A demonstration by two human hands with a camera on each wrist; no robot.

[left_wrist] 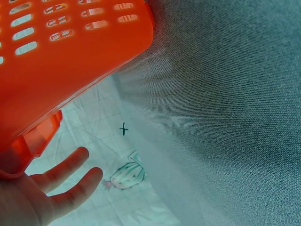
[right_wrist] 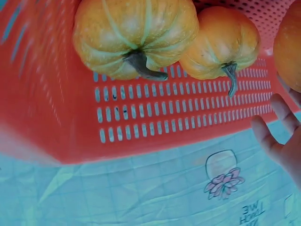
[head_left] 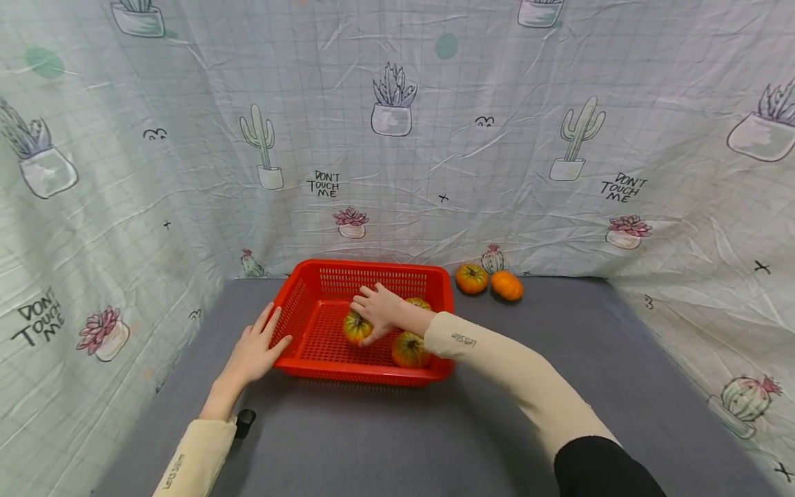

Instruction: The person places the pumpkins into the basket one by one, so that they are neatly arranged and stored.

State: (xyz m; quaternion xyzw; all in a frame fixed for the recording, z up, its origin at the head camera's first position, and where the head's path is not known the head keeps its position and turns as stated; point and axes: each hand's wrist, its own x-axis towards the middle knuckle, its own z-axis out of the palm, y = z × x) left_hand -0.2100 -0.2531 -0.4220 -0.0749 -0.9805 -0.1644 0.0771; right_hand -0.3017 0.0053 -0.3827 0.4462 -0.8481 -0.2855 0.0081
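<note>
Broadly, a patterned cloth (head_left: 435,159) fills the upper frame above a grey table (head_left: 528,386). Centre frame holds a red basket (head_left: 354,373). The left hand (head_left: 251,351) rests at its left rim, fingers straight and gripping nothing; inside, the right hand (head_left: 386,308) grasps a striped pumpkin (head_left: 355,330) between fingers and thumb. Two more pumpkins (head_left: 409,351) sit at the basket's right side; two orange pumpkins (head_left: 507,286) lie on the table, right of centre.
</note>
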